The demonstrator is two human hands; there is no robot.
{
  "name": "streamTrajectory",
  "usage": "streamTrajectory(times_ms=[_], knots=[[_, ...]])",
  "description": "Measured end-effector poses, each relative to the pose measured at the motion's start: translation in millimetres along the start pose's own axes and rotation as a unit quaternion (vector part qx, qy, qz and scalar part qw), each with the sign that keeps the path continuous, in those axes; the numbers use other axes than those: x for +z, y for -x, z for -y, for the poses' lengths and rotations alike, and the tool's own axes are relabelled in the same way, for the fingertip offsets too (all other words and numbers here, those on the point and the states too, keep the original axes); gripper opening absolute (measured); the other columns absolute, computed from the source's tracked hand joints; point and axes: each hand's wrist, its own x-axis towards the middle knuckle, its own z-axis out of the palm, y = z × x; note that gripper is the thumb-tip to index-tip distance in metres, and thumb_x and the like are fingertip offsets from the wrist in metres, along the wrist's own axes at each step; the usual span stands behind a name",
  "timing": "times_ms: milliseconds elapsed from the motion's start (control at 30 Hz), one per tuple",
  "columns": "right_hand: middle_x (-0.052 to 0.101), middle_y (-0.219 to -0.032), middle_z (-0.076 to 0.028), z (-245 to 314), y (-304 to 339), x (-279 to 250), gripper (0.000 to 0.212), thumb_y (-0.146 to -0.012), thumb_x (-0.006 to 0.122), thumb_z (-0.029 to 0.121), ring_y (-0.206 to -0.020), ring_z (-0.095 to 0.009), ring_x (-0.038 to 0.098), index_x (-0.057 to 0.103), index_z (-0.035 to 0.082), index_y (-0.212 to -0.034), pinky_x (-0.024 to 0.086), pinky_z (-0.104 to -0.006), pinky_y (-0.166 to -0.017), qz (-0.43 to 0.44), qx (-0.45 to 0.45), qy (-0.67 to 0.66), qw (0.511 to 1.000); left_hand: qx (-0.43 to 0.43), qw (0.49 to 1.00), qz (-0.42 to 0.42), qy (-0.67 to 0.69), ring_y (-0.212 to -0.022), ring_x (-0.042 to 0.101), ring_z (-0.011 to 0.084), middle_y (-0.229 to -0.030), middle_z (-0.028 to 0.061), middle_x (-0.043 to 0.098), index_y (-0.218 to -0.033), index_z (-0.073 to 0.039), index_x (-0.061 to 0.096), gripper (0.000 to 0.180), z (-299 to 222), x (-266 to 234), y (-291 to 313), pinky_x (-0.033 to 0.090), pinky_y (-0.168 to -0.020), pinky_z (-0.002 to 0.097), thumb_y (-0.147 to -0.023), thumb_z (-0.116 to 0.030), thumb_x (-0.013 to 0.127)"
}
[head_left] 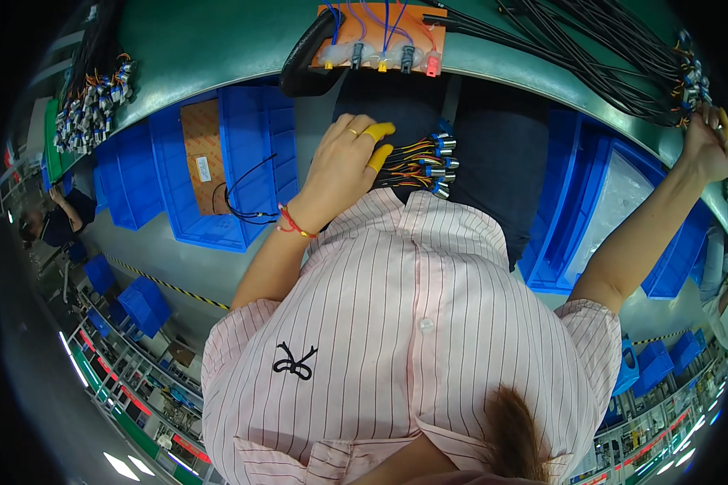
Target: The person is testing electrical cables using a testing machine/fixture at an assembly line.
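Note:
My left hand (348, 166), with yellow finger cots on thumb and forefinger, is held over my lap. Its thumb and forefinger are apart with nothing between them. Just right of it, a bundle of cable ends (429, 166) with metal connectors, blue collars and orange, yellow and black wires lies on my lap. Far to the right, my right hand (710, 145) reaches to the connector ends of black cables (623, 61) on the green bench. Its fingers are curled in, one in a yellow cot; what they grip is hidden.
An orange board (380, 36) with wired plugs sits at the edge of the green bench (218, 40). More connector-ended cables (97, 105) hang at the left. Blue bins (259, 162) stand below the bench on both sides. A person (65, 214) is at far left.

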Motion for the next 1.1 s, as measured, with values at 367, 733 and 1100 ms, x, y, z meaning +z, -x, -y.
streamTrajectory(times_ms=[367, 733, 1100], knots=[[0.065, -0.099, -0.016, -53.0, 95.0, 132.8, 0.026, -0.082, 0.054, 0.007, -0.094, -0.024, 0.061, 0.066, -0.003, -0.103, 0.044, -0.0341, -0.089, 0.059, -0.366, 0.693, 0.618, -0.030, 0.986, 0.107, 0.127, -0.082, 0.057, 0.0215, -0.083, 0.0061, 0.058, -0.089, -0.002, 0.061, 0.021, 3.4, -12.0, -2.3, 0.047, -0.073, 0.0315, -0.072, -0.005, 0.072], [0.063, -0.086, -0.008, -117.9, 274.3, 199.6, 0.029, -0.088, 0.062, 0.017, -0.077, -0.019, 0.061, 0.059, 0.000, -0.111, 0.050, -0.0330, -0.069, 0.260, 0.271, 0.399, 0.837, -0.022, 0.963, 0.005, 0.268, -0.076, 0.061, 0.0162, -0.085, 0.0079, 0.062, -0.099, -0.002, 0.066, 0.016, -23.4, -49.4, -17.6, 0.046, -0.067, 0.0247, -0.084, -0.008, 0.067], [0.037, -0.074, -0.004, -46.0, 202.9, 118.5, 0.026, -0.092, 0.054, 0.017, -0.070, -0.015, 0.035, 0.052, -0.005, -0.106, 0.035, -0.0322, -0.074, -0.219, 0.064, -0.098, 0.969, -0.145, 0.811, -0.149, 0.547, -0.083, 0.061, 0.0171, -0.092, 0.0069, 0.065, -0.110, 0.001, 0.063, 0.022, 4.6, -39.0, -0.8, 0.051, -0.072, 0.0272, -0.091, -0.009, 0.060]])
